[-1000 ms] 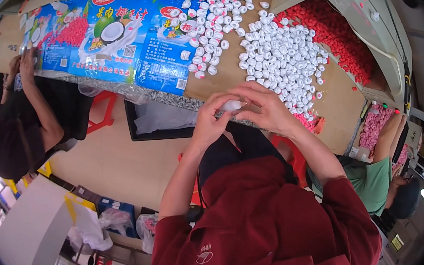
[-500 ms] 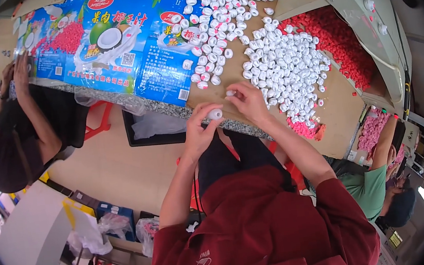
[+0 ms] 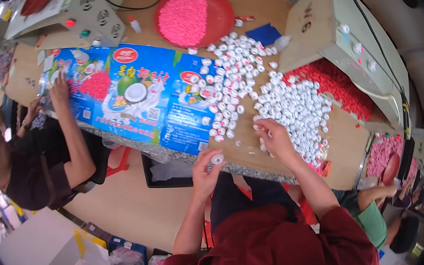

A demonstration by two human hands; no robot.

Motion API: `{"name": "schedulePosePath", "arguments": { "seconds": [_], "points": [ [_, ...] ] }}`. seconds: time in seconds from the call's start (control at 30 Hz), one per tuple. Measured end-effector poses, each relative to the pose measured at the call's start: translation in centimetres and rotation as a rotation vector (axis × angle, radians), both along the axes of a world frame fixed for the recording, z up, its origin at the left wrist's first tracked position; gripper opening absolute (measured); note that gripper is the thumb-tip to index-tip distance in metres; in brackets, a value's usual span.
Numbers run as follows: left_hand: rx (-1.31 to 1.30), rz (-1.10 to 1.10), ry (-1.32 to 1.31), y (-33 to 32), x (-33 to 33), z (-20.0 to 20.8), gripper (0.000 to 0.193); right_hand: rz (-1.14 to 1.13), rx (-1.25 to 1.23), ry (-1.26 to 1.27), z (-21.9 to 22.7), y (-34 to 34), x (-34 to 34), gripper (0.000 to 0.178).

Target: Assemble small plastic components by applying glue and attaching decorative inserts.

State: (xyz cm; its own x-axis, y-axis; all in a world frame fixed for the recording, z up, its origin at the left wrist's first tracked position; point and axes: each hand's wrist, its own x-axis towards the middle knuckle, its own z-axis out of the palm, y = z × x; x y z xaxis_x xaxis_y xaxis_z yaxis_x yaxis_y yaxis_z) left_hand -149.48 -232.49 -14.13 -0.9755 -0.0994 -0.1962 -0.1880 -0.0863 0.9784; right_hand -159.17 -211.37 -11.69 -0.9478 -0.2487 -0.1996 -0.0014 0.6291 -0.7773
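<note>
My left hand (image 3: 205, 174) is at the table's front edge. Thumb and fingers pinch a small white round plastic piece (image 3: 217, 159) with a hole in its end. To the right, my right hand (image 3: 277, 139) is at the near left side of a big pile of white pieces (image 3: 292, 103). Its thumb and forefinger are drawn together; what lies between them is too small to make out. Left of that pile, a looser spread of white pieces (image 3: 227, 86), some showing pink, covers cardboard and the edge of a blue printed sheet (image 3: 177, 128).
A red tray (image 3: 221, 19) of pink pieces stands at the back. A beige machine housing (image 3: 314, 21) shelters red pieces (image 3: 340, 86) at right. A black bin (image 3: 162, 176) is below the table edge. A co-worker (image 3: 32, 158) sits at left, another (image 3: 370, 214) at right.
My right hand has moved right, away from my left hand, to the pile. My left hand still pinches the white piece. The view has shifted, bringing in the red tray at the back.
</note>
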Motion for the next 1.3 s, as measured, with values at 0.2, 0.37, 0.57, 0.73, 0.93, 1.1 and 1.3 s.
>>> {"name": "schedulePosePath", "arguments": {
  "seconds": [0.2,0.37,0.57,0.73,0.93,1.1,1.3],
  "points": [
    [0.068,0.042,-0.008,0.2,-1.7,1.2,0.035,-0.06,-0.148,0.024,2.7,-4.5,-11.2,0.017],
    [-0.063,0.15,0.012,-0.5,-2.6,3.4,0.032,-0.071,-0.388,0.189,0.3,-9.7,-16.9,0.015],
    [-0.066,0.166,0.013,-0.6,-2.6,2.1,0.03,-0.521,-0.123,0.516,-3.4,-3.5,-16.1,0.041],
    [-0.054,0.104,-0.007,1.0,-3.5,2.2,0.027,-0.412,0.668,0.561,-1.2,-0.2,-18.8,0.057],
    [-0.005,0.096,0.04,2.5,-4.3,3.1,0.028,0.045,1.459,0.084,-0.4,-0.2,-25.4,0.04],
    [0.061,0.157,0.034,2.0,-2.9,3.5,0.03,0.29,1.679,0.014,-1.2,2.1,-26.6,0.034],
    [0.014,0.256,0.004,0.1,0.7,2.1,0.03,0.352,1.533,0.413,5.8,-4.5,-21.3,0.022]
  ]
}}
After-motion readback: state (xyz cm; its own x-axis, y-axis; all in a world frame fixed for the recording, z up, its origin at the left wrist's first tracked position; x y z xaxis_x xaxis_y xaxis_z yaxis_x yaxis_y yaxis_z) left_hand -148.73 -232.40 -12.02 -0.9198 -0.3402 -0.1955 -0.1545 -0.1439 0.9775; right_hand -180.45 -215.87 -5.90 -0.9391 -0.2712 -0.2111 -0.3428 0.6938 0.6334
